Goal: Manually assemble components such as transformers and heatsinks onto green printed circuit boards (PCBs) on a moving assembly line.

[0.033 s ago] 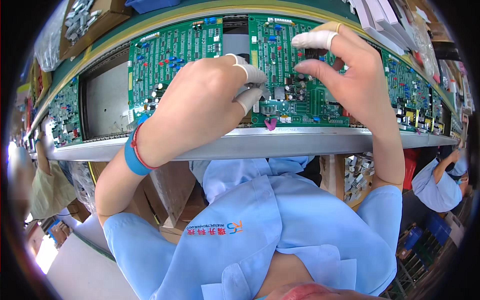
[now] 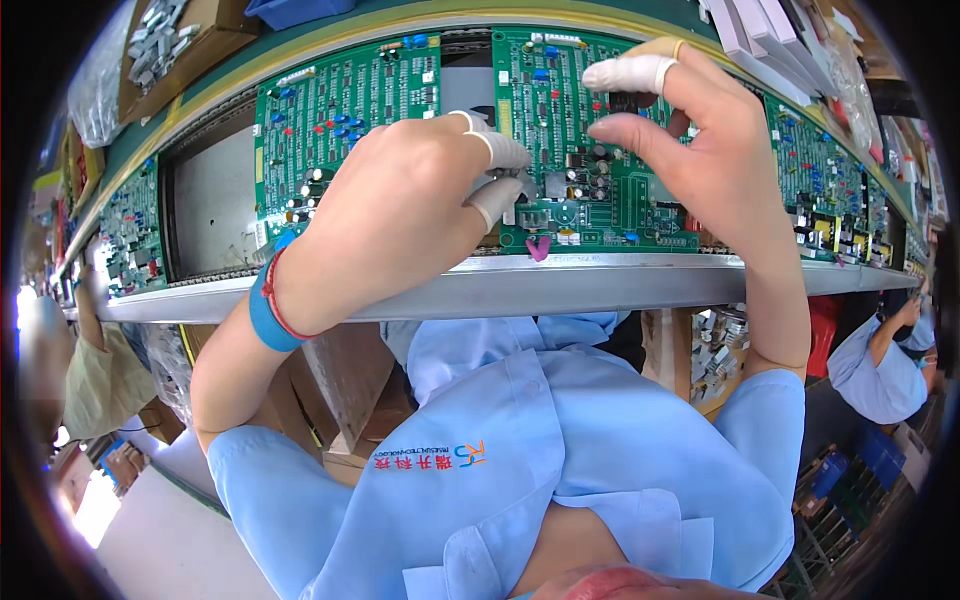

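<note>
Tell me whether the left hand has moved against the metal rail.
No: the left hand shows no clear shift in any direction against the metal rail.

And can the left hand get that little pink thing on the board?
Probably yes: the pink thing sits at the near edge of the green board, close to the left hand, and nothing covers it.

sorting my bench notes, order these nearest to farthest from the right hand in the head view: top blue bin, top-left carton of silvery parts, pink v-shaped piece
From the right hand:
1. Pink V-shaped piece: near edge of the circuit board.
2. Blue bin: top edge, farther left.
3. Carton of silvery parts: top left, leftmost.
</note>
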`<state>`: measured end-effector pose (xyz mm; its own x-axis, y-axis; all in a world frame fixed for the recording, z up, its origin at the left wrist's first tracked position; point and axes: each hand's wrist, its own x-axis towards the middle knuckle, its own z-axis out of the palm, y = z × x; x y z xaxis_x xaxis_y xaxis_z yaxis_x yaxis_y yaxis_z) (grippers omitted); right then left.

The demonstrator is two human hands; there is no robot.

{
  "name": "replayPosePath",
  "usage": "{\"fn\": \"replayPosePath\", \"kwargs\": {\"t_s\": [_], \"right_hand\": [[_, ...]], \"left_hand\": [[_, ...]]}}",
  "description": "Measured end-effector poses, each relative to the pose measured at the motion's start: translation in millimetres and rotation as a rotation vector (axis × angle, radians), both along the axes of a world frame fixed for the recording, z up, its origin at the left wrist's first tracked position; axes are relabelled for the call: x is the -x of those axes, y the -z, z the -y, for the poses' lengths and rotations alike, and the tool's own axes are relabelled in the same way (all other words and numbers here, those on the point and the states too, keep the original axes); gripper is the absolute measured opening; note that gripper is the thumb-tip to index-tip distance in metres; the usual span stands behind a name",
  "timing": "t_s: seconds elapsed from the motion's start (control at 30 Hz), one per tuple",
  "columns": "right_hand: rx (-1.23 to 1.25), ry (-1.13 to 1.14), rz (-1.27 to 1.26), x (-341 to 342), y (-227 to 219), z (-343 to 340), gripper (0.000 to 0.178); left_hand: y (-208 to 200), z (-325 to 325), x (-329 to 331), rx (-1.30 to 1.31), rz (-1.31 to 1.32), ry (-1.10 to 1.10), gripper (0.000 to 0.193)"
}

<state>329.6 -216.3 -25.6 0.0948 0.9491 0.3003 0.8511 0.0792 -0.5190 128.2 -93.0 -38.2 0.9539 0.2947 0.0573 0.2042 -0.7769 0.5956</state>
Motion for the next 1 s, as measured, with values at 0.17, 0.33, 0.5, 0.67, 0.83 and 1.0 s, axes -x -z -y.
{"fn": "replayPosePath", "kwargs": {"t_s": [0.17,0.33,0.5,0.67,0.83,1.0], "right_hand": [[-0.012,0.021,-0.098,-13.5,7.7,5.6,0.028],[0.074,0.093,-0.263,-10.6,-21.2,7.5,0.027],[-0.118,-0.031,-0.106,-20.4,-5.5,8.0,0.030],[-0.060,0.021,-0.148,-17.8,3.6,10.7,0.028],[-0.066,0.067,-0.204,-20.8,7.6,13.3,0.033],[-0.008,0.107,-0.310,-15.5,-0.3,13.0,0.035]], "left_hand": [[2.1,7.3,-11.6,-0.069,-0.070,0.033,0.021],[1.5,11.5,-17.6,-0.142,-0.105,0.076,0.021],[1.1,13.6,-18.7,-0.266,-0.068,0.124,0.020],[-11.0,11.4,-18.0,-0.373,-0.220,0.175,0.026],[-25.5,-60.1,-12.1,-0.431,0.027,-0.203,0.021],[-40.8,-213.5,53.2,-0.854,0.091,-0.656,0.014]]}}
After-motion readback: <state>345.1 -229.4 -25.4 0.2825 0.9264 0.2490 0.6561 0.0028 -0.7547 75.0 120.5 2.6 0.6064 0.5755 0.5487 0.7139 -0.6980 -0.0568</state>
